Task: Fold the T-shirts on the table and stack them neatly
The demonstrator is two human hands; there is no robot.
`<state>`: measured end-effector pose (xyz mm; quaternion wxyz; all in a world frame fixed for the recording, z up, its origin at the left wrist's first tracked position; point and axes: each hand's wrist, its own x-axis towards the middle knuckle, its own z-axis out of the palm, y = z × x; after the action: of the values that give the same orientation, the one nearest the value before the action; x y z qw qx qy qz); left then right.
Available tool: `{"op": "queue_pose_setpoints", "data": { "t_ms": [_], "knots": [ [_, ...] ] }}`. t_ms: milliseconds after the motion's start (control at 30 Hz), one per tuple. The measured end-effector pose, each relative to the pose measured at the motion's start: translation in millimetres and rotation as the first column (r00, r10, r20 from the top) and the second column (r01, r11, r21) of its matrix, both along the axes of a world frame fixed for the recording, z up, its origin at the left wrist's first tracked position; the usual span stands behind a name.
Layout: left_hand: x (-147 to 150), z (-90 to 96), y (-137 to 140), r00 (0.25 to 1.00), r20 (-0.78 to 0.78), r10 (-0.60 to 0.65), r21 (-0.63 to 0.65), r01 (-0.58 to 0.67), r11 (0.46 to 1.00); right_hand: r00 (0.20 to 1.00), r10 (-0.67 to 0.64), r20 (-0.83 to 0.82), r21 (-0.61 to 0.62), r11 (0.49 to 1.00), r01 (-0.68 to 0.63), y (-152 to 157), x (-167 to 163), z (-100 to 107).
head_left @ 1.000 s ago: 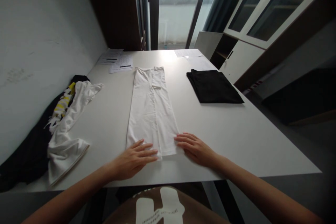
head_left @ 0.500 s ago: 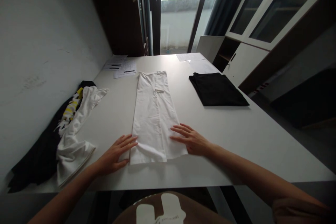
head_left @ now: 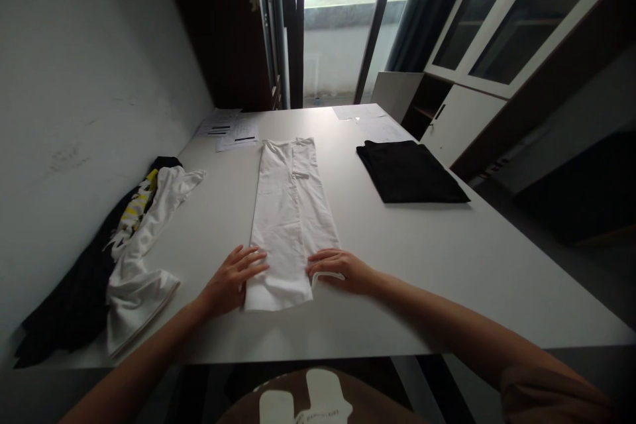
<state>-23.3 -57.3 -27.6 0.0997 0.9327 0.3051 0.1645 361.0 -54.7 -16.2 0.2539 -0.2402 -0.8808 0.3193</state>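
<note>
A pair of white trousers (head_left: 278,225) lies folded lengthwise on the table, with the near leg ends toward me and a pocket-like patch at the far end. My left hand (head_left: 231,281) is at the left edge near the hem. Its fingers lie over the cloth, and the thumb is tucked at the edge with a bit of fabric between. On the right, my right hand (head_left: 345,271) is closed on the near right hem, fingers on top. That leg end is bunched and folded inward, its pale edge showing beneath the fingers.
Folded black cloth (head_left: 412,172) lies on the white table (head_left: 397,278) at the right. A white garment (head_left: 144,271) and a black garment with yellow print (head_left: 74,305) lie against the left wall. Papers (head_left: 238,132) are at the far left; white cabinets (head_left: 464,119) stand beyond the right edge.
My right hand has moved left, drawing the right hem inward. My left hand has shifted slightly right over the trousers, its thumb now drawn in at the edge.
</note>
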Motion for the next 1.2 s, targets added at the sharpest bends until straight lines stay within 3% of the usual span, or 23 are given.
{"op": "queue_pose_setpoints", "data": {
  "t_ms": [167, 300, 467, 567, 633, 700, 800, 867, 933, 1000, 1100, 1200],
  "knots": [
    [30.7, 20.4, -11.5, 0.973, -0.092, -0.212, -0.023, 0.211, 0.977, 0.994, -0.052, -0.100, -0.149, 0.988, 0.037, -5.4, 1.7, 4.9],
    [49.0, 31.9, -25.9, 0.957, -0.117, -0.266, -0.102, 0.255, 0.962, 0.995, -0.039, -0.095, -0.189, 0.982, 0.020, -19.2, 7.5, 11.6],
    [44.8, 42.9, -38.9, 0.975, -0.026, -0.220, -0.281, 0.204, 0.938, 0.992, -0.072, -0.106, -0.272, 0.961, 0.041, -42.3, 15.9, 19.1],
    [44.1, 60.0, -49.0, 0.991, 0.007, -0.136, -0.457, 0.124, 0.881, 0.990, -0.119, -0.070, -0.338, 0.937, 0.089, -56.4, 21.9, 22.4],
    [47.5, 76.8, -57.3, 0.989, 0.031, -0.144, -0.583, 0.135, 0.801, 0.987, -0.162, -0.004, -0.393, 0.908, 0.147, -66.2, 26.2, 26.0],
    [50.6, 94.8, -65.2, 0.977, 0.088, -0.196, -0.698, 0.201, 0.687, 0.982, -0.185, 0.045, -0.453, 0.872, 0.185, -75.6, 30.7, 32.0],
    [48.4, 115.4, -71.9, 0.948, 0.210, -0.238, -0.799, 0.306, 0.517, 0.994, -0.108, 0.008, -0.588, 0.803, 0.092, -84.4, 37.1, 45.9],
    [43.2, 119.1, -69.5, 0.941, 0.276, -0.193, -0.833, 0.335, 0.440, 0.997, -0.046, -0.065, -0.658, 0.753, -0.008, -82.8, 40.4, 56.7],
    [39.5, 112.2, -59.8, 0.937, 0.338, -0.090, -0.858, 0.346, 0.380, 0.992, -0.043, -0.120, -0.676, 0.735, -0.050, -73.2, 41.9, 66.0],
    [40.9, 97.3, -42.7, 0.906, 0.417, 0.072, -0.875, 0.379, 0.300, 0.985, -0.101, -0.143, -0.654, 0.756, -0.018, -56.1, 41.3, 71.8],
    [52.9, 74.3, -7.8, 0.786, 0.488, 0.380, -0.868, 0.484, 0.115, 0.947, -0.278, -0.164, -0.627, 0.770, 0.117, -20.7, 36.5, 72.2],
    [69.7, 67.1, 27.3, 0.671, 0.477, 0.568, -0.828, 0.559, 0.034, 0.876, -0.436, -0.208, -0.700, 0.691, 0.178, 18.1, 29.4, 66.1]
  ]
}}
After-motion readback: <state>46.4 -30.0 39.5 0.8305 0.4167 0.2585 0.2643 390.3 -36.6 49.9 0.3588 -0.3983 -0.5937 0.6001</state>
